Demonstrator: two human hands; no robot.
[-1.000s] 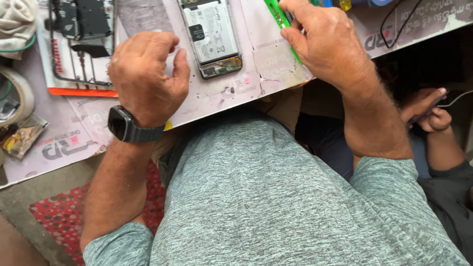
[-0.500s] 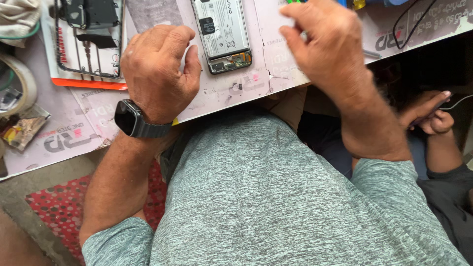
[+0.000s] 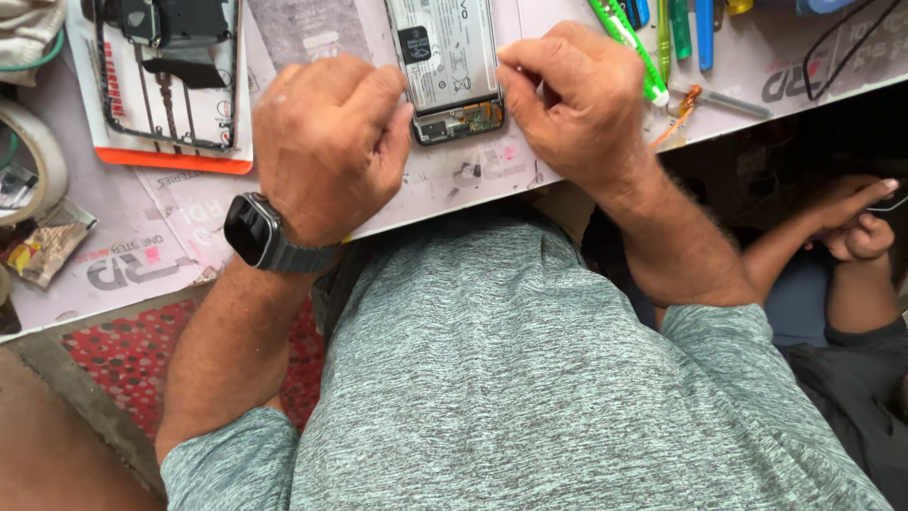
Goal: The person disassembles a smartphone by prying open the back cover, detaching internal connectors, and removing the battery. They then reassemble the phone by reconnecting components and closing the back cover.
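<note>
Tape roll [image 3: 28, 156] far left, green/blue tools [image 3: 662, 38] top right.

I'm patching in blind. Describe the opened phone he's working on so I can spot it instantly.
Start at the pale work mat along the desk edge. Between the left hand and right hand lies the opened phone, back cover off, showing a grey battery and a small circuit board at its near end. The black frame further left sits on an orange-edged card.

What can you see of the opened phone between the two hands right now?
The opened phone lies flat on the pale work mat, back cover off, its top end cut off by the frame. A silvery battery with a dark label fills most of it; a small circuit board shows at its near end. The left hand and right hand flank it, fingers touching its edges.
</note>
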